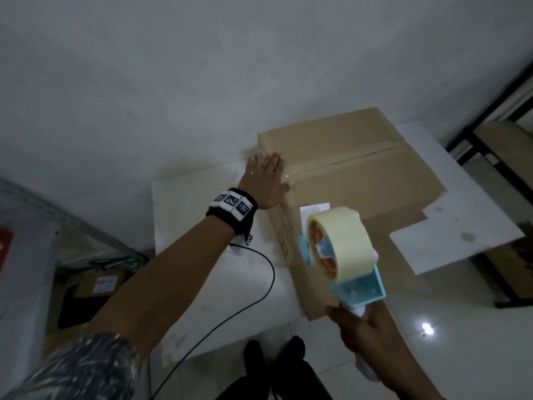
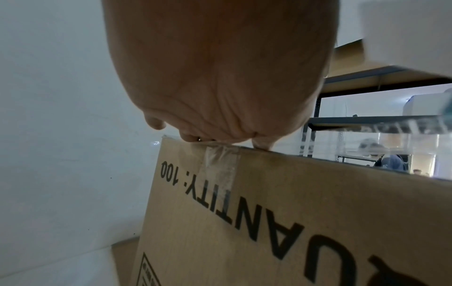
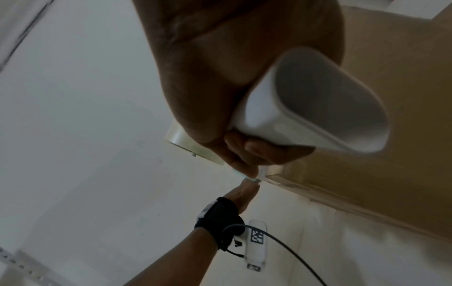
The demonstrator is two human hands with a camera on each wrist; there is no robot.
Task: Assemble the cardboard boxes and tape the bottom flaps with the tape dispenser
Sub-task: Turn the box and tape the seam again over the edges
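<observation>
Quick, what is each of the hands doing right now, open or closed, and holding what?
Left hand: open, flat fingers pressing the taped edge of the cardboard box.
Right hand: closed around the handle of the tape dispenser.

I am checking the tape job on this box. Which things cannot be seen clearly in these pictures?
- Left wrist view: the palm of the left hand hides the top seam; only the tape end on the box side shows.
- Right wrist view: the right hand covers most of the tape dispenser, its blade included.
- Head view: the box's print is too blurred to read.
</observation>
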